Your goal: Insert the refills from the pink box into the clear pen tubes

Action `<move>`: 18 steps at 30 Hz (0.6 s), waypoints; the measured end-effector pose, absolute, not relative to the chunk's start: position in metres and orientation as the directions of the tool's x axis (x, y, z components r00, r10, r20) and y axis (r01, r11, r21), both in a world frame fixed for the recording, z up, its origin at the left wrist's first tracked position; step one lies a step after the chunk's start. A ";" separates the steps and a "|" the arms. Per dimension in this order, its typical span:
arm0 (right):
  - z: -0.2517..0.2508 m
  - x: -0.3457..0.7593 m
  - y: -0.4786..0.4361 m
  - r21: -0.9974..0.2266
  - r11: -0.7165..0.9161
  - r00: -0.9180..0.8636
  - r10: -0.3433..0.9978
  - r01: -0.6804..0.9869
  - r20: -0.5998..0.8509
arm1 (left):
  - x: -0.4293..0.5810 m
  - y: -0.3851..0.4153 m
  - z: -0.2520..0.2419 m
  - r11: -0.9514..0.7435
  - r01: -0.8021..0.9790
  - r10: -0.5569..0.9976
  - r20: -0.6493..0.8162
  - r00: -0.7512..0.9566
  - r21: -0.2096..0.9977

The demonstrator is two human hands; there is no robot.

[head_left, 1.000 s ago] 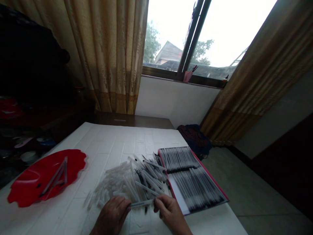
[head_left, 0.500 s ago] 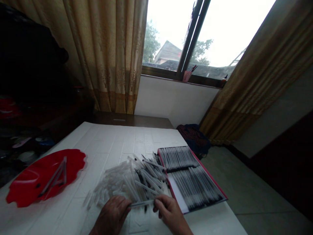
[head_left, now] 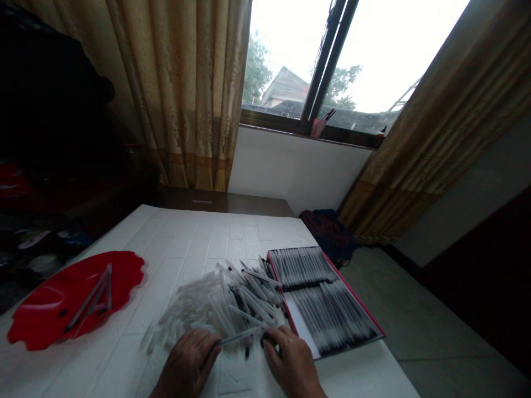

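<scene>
We see a broad white table [head_left: 199, 229] with a brick-like pattern, spread beneath everything at work. Toward its left side sits a wavy-edged red dish [head_left: 39, 309], with a few clear tubes [head_left: 88, 300] lying crossed in it. Over to the right, an open pink-edged box [head_left: 302, 326] holds dark-tipped pens in two packed rows, one far [head_left: 305, 266] and one near [head_left: 336, 315]; a strip of its white floor shows at the near row's left. Between dish and box spreads a loose pile [head_left: 199, 309] of clear tubes and dark-tipped pieces, its right end coming up against the box.

At the pile's near edge we find both hands, a little apart. The left hand [head_left: 188, 359] pinches one end of a single slim tube [head_left: 239, 336], which slants up toward the right hand [head_left: 292, 356]. There the view is dim and soft: a dark bit [head_left: 263, 342] shows at the right fingertips, but we cannot tell whether they grip it or touch the tube.

We judge the tube light, stiff and slick, prone to roll and perhaps to crack if bent. We would take it near its ends, between thumb and forefinger, with light pressure.
</scene>
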State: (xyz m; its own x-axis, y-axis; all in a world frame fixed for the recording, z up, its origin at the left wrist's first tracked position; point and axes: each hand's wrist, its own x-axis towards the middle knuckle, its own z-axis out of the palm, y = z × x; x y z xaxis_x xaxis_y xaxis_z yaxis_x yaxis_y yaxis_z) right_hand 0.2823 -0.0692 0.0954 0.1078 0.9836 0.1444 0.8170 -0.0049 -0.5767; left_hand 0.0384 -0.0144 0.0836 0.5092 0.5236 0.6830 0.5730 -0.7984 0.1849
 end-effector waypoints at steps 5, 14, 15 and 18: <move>0.092 0.278 -0.067 -0.570 0.005 0.114 0.978 0.822 0.173 | 0.037 -0.015 0.080 -0.796 0.570 0.538 0.672 0.509 0.205; 0.094 0.272 -0.063 -0.910 -0.028 0.208 0.976 0.413 0.064 | 0.036 -0.013 0.078 -0.804 0.552 0.542 0.655 0.527 0.221; 0.093 0.270 -0.062 -0.930 -0.045 0.217 0.975 0.364 0.038 | 0.037 -0.014 0.078 -0.804 0.552 0.541 0.655 0.527 0.221; 0.093 0.273 -0.057 -0.977 -0.059 0.275 0.961 0.204 -0.001 | 0.036 -0.013 0.077 -0.798 0.565 0.537 0.671 0.511 0.209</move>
State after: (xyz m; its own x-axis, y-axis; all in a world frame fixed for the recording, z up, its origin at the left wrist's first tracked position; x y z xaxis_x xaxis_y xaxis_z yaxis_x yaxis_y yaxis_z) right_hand 0.2726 -0.0575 0.0932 0.2749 0.9615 -0.0009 0.2038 -0.0592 -0.9772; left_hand 0.0360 -0.0131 0.0768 0.5114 0.5374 0.6706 0.5646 -0.7984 0.2093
